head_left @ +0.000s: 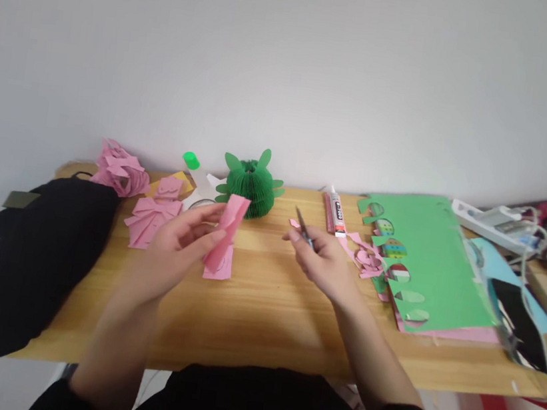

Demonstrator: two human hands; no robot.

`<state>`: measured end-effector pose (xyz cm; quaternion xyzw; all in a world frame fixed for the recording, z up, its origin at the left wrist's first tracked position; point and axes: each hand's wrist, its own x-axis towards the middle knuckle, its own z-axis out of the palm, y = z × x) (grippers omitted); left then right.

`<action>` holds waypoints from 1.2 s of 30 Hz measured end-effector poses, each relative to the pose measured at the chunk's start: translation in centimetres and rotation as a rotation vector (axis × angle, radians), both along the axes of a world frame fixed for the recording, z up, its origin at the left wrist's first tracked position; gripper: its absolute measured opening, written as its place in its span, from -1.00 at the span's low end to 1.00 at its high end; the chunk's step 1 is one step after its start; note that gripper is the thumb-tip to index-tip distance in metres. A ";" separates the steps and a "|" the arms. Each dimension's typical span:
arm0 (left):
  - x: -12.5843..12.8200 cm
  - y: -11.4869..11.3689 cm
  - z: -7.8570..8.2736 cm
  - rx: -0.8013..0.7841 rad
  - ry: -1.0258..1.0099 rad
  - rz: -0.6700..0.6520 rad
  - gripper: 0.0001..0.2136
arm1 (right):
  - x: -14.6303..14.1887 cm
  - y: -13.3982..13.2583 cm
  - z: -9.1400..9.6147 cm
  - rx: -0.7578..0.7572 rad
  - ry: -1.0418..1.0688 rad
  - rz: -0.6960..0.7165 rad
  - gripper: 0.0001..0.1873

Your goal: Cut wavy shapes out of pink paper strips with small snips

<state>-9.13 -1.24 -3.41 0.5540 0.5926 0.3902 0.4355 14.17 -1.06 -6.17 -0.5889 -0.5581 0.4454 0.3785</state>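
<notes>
Black shirt (237, 402): nearest item, before the middle of the front edge of the worktop (246, 336).
Open room: bare wood between the forearms, from the front edge back to the hands; a narrower lane reaches the back edge between the green paper ball (251, 192) and the glue tube (336, 212).
Left limit: black fabric item (46, 249), covering the left front corner and overhanging the front edge.
Right limit: green sheet (446, 268), laid over pink paper.
Left grip: left hand (181, 240), holding one folded pink strip (231, 226) between thumb and fingers.
Strip position: upper end projects past the fingertips toward the back edge; lower end overlaps, in view, the pink square (223, 268).
Right grip: right hand (324, 259), closed around scissors (304, 225); blades narrow, directed toward the back edge, well apart from the strip.
Count, tools: one tube, one glue stick (200, 176), one pair of scissors.
Count, paper: one ball; six leaf-shaped openings in the green sheet.
Pink scraps (370, 263): one tangled heap between tube and sheet; number of pieces cannot be told.
</notes>
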 end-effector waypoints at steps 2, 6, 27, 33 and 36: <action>1.8 0.7 1.1 0.065 -0.092 -0.061 -0.52 | -1.8 0.2 2.1 0.097 0.129 0.132 -0.62; 4.7 2.1 2.5 0.337 0.043 -0.021 -0.54 | -3.9 1.6 5.1 0.217 0.312 0.160 -0.62; 7.0 5.4 3.3 0.300 -0.425 0.032 -0.95 | 0.5 4.4 5.6 0.210 0.248 0.085 -0.78; 6.8 5.6 3.1 0.223 -0.487 -0.043 -0.86 | 0.1 4.0 5.2 0.257 0.293 -0.103 -0.75; 6.9 5.3 3.1 0.183 -0.448 -0.119 -0.80 | -0.6 4.0 5.2 0.337 0.347 -0.133 -0.74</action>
